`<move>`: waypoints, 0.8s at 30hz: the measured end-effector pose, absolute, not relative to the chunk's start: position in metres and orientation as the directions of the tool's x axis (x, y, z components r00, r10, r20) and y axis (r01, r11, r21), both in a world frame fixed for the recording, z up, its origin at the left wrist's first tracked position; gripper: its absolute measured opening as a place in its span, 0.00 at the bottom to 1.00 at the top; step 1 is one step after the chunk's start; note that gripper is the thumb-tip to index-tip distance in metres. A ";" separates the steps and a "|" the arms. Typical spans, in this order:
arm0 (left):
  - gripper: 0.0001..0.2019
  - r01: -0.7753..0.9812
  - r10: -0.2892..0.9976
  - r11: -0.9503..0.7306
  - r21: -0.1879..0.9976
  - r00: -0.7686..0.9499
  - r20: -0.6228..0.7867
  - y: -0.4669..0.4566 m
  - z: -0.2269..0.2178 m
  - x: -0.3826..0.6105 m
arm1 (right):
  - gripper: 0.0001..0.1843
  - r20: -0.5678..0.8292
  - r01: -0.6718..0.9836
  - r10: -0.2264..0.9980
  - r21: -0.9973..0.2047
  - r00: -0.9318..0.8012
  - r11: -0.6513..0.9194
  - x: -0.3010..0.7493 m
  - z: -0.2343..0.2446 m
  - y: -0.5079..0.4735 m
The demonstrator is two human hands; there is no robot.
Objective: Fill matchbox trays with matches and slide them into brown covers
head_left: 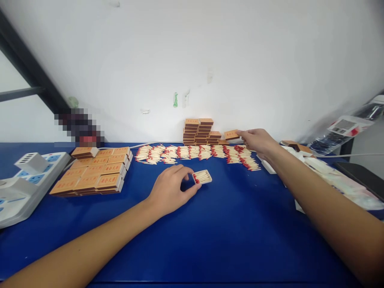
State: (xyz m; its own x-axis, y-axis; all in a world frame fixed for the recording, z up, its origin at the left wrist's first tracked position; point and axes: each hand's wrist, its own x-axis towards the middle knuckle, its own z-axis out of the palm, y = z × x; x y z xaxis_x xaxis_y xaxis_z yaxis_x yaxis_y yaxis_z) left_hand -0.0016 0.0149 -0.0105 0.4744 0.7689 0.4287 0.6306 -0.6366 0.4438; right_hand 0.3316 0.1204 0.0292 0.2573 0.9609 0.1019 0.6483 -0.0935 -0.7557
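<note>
Between the thumb and fingers of my left hand (171, 186) is the left end of a small white matchbox tray (207, 182). Red-tipped matches (203, 176) lie in it, heads towards my hand. Further back on the right, my right hand (257, 141) pinches an orange matchbox sleeve (231, 135) by its right end, beside the stacked matchboxes (191, 132) against the wall. Whether that sleeve is hollow I cannot tell. A long row of loose matches (189, 152) in small bunches spreads in front of the stacks.
A block of matchboxes (93, 172) sits at the left, next to a white power strip (39, 176) with plugs. At the right are a plastic bottle (339, 132), a tissue pack (339, 180) and a black object (360, 176). A white cable runs along the wall behind.
</note>
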 end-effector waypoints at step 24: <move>0.12 0.590 0.801 -0.590 0.551 0.343 0.491 0.019 -0.010 -0.002 | 0.10 -0.157 -0.100 0.986 -0.982 -0.049 -0.161 0.247 0.006 0.013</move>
State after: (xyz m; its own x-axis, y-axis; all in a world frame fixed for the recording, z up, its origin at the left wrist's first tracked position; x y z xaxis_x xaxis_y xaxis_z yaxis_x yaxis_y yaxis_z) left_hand -0.0016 0.0192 -0.0096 0.3425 0.8013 0.4906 0.5899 -0.5898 0.5515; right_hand 0.2469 0.0127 0.0060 -0.0491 0.9864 -0.1570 -0.1004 -0.1612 -0.9818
